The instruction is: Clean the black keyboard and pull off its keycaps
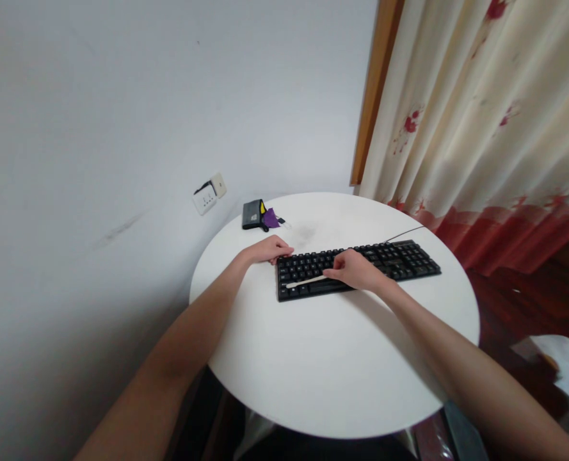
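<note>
A black full-size keyboard (384,262) lies slightly slanted on a round white table (284,365). My left hand (269,250) rests at its far left corner, fingers curled against the edge. Between the thumb and fingers of my right hand (354,269) is a slim white toothbrush (308,280), held low over the keys. Its head reaches the lower left keys near the corner; its bristles are too small to make out. My right hand covers some keys in the middle and hides the other end of the handle.
A small grey-black pouch (252,214) with a purple cloth piece (271,219) lies at the table's far left. The keyboard's cable (404,234) runs off the back right. A wall socket (205,199) is at left, a patterned curtain (457,128) at right.
</note>
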`<state>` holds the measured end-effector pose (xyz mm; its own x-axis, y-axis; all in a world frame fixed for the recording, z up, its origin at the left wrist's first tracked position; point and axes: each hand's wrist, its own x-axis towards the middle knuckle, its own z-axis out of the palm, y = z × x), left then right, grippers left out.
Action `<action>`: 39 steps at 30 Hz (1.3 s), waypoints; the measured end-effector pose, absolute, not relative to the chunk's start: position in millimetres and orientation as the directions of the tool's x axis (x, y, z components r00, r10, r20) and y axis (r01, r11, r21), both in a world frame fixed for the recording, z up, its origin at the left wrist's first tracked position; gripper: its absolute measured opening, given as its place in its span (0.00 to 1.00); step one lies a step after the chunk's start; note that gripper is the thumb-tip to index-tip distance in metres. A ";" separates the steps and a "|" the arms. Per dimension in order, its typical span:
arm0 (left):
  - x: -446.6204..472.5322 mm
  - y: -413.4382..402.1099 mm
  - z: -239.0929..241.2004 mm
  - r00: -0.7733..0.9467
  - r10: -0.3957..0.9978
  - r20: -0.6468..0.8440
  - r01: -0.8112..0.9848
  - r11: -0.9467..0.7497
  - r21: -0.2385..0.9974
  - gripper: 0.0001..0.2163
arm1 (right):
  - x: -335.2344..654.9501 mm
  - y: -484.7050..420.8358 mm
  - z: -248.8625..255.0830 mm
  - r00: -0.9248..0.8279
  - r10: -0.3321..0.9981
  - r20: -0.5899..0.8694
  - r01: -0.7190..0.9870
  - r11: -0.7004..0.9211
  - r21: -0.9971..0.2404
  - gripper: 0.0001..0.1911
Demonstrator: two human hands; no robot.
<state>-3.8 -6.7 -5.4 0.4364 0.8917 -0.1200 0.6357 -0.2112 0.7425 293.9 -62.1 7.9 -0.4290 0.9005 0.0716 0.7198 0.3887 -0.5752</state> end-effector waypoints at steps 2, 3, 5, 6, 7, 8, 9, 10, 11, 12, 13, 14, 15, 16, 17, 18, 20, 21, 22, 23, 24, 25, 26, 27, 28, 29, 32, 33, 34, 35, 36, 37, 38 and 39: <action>-2.9 -7.7 -4.0 0.429 0.895 -0.124 0.634 -0.200 0.747 0.21 | 306.5 -54.5 8.5 -0.442 0.896 0.042 0.714 0.380 -0.588 0.18; -2.3 -8.4 -3.1 0.422 0.898 -0.127 0.634 -0.192 0.749 0.21 | 312.6 -50.9 8.2 -0.448 0.894 0.030 0.709 0.375 -0.597 0.18; -1.1 -9.8 -1.1 0.410 0.902 -0.133 0.636 -0.178 0.751 0.21 | 322.8 -45.0 6.6 -0.456 0.890 0.011 0.700 0.366 -0.613 0.19; -0.6 -10.5 -0.2 0.408 0.903 -0.135 0.638 -0.175 0.750 0.21 | 326.5 -42.9 5.5 -0.457 0.889 0.004 0.697 0.361 -0.619 0.19; -0.1 -11.1 0.5 0.406 0.903 -0.138 0.640 -0.173 0.749 0.20 | 329.2 -41.3 4.5 -0.456 0.890 -0.001 0.696 0.356 -0.624 0.19; 0.3 -11.6 1.2 0.405 0.904 -0.140 0.642 -0.172 0.747 0.20 | 330.9 -40.4 3.5 -0.455 0.890 -0.002 0.695 0.354 -0.626 0.19; 0.8 -12.1 1.8 0.404 0.904 -0.142 0.645 -0.171 0.745 0.20 | 331.7 -40.1 2.8 -0.455 0.891 -0.002 0.694 0.353 -0.627 0.19; 1.1 -12.4 2.3 0.403 0.904 -0.144 0.648 -0.171 0.742 0.20 | 331.8 -40.1 2.5 -0.452 0.892 0.001 0.696 0.353 -0.626 0.19; 1.5 -12.7 2.7 0.401 0.904 -0.146 0.651 -0.169 0.740 0.20 | 331.4 -40.5 2.5 -0.448 0.894 0.006 0.698 0.354 -0.622 0.19; 1.8 -12.9 3.1 0.398 0.905 -0.147 0.653 -0.167 0.739 0.21 | 330.6 -41.2 2.8 -0.442 0.897 0.014 0.703 0.356 -0.616 0.19; 2.1 -13.0 3.4 0.398 0.905 -0.150 0.653 -0.165 0.739 0.21 | 329.5 -42.0 3.4 -0.437 0.899 0.024 0.706 0.359 -0.611 0.19; 2.3 -13.1 3.7 0.400 0.904 -0.151 0.651 -0.165 0.741 0.20 | 328.1 -42.9 3.9 -0.433 0.901 0.037 0.706 0.365 -0.607 0.18; 2.5 -13.0 3.9 0.403 0.902 -0.151 0.648 -0.165 0.743 0.20 | 326.5 -43.9 4.4 -0.432 0.900 0.051 0.703 0.372 -0.606 0.18; 2.6 -13.0 4.1 0.406 0.901 -0.150 0.645 -0.167 0.745 0.20 | 324.6 -45.1 4.6 -0.435 0.898 0.064 0.697 0.381 -0.608 0.18; 2.7 -12.9 4.3 0.410 0.900 -0.149 0.643 -0.169 0.747 0.20 | 322.5 -46.4 4.5 -0.442 0.894 0.072 0.689 0.390 -0.612 0.17; 2.8 -12.8 4.4 0.412 0.899 -0.146 0.642 -0.173 0.747 0.20 | 320.0 -47.9 4.2 -0.448 0.891 0.077 0.682 0.396 -0.615 0.17; 3.0 -12.5 4.5 0.412 0.900 -0.142 0.643 -0.176 0.745 0.21 | 314.5 -51.2 2.9 -0.450 0.890 0.079 0.681 0.399 -0.615 0.17; 3.0 -12.3 4.4 0.412 0.900 -0.141 0.642 -0.177 0.746 0.21 | 311.9 -52.9 2.2 -0.446 0.892 0.079 0.684 0.396 -0.613 0.17; 2.9 -12.1 4.1 0.412 0.900 -0.139 0.640 -0.178 0.747 0.21 | 309.7 -54.3 1.7 -0.442 0.893 0.082 0.686 0.395 -0.611 0.17; 2.8 -11.7 3.6 0.413 0.900 -0.138 0.638 -0.178 0.749 0.21 | 308.1 -55.4 1.5 -0.439 0.894 0.086 0.688 0.396 -0.608 0.17; 2.5 -11.3 2.9 0.412 0.901 -0.139 0.637 -0.175 0.751 0.21 | 307.3 -56.1 1.5 -0.439 0.894 0.089 0.689 0.398 -0.606 0.18; 2.1 -10.7 2.0 0.410 0.901 -0.141 0.636 -0.171 0.753 0.21 | 307.4 -56.2 1.7 -0.441 0.893 0.090 0.691 0.402 -0.601 0.18; 1.6 -10.1 1.1 0.407 0.902 -0.144 0.636 -0.167 0.753 0.21 | 308.3 -55.9 2.1 -0.444 0.892 0.091 0.694 0.406 -0.595 0.18; 1.1 -9.4 0.1 0.404 0.903 -0.148 0.638 -0.163 0.753 0.21 | 310.1 -55.0 2.7 -0.446 0.890 0.092 0.697 0.411 -0.588 0.18; 0.6 -8.8 -0.9 0.403 0.903 -0.151 0.641 -0.160 0.751 0.21 | 312.6 -53.8 3.3 -0.448 0.889 0.094 0.701 0.415 -0.580 0.17; 0.1 -8.3 -1.7 0.403 0.902 -0.154 0.645 -0.161 0.747 0.21 | 315.6 -52.2 4.0 -0.449 0.888 0.095 0.705 0.418 -0.573 0.17; -0.7 -7.5 -2.6 0.410 0.899 -0.153 0.657 -0.175 0.733 0.21 | 325.9 -47.3 6.5 -0.451 0.889 0.080 0.708 0.411 -0.574 0.18; -0.7 -7.5 -2.4 0.415 0.897 -0.149 0.659 -0.183 0.729 0.21 | 329.3 -46.0 7.5 -0.450 0.890 0.072 0.705 0.404 -0.583 0.18; -0.7 -7.7 -2.0 0.420 0.896 -0.145 0.659 -0.191 0.727 0.21 | 332.4 -44.9 8.6 -0.447 0.892 0.068 0.700 0.396 -0.595 0.18; -0.5 -8.0 -1.5 0.423 0.895 -0.143 0.659 -0.196 0.727 0.21 | 335.0 -44.0 9.7 -0.441 0.895 0.070 0.693 0.389 -0.607 0.17; -0.3 -8.4 -0.9 0.424 0.894 -0.141 0.658 -0.197 0.727 0.21 | 337.2 -43.4 10.7 -0.433 0.898 0.077 0.685 0.383 -0.620 0.17; 0.0 -8.9 -0.3 0.424 0.894 -0.141 0.657 -0.196 0.728 0.21 | 338.8 -43.0 11.4 -0.425 0.901 0.085 0.677 0.379 -0.631 0.17; 0.2 -9.4 0.2 0.423 0.895 -0.142 0.656 -0.194 0.729 0.21 | 339.7 -42.8 11.8 -0.418 0.904 0.093 0.669 0.375 -0.642 0.17; 0.5 -9.9 0.5 0.420 0.896 -0.143 0.655 -0.190 0.731 0.21 | 340.0 -42.7 11.7 -0.415 0.905 0.097 0.662 0.373 -0.650 0.17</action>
<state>0.5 -9.9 0.5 0.4199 0.8962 -0.1431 0.6552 -0.1903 0.7311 340.0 -42.7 11.7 -0.4149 0.9047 0.0967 0.6624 0.3732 -0.6496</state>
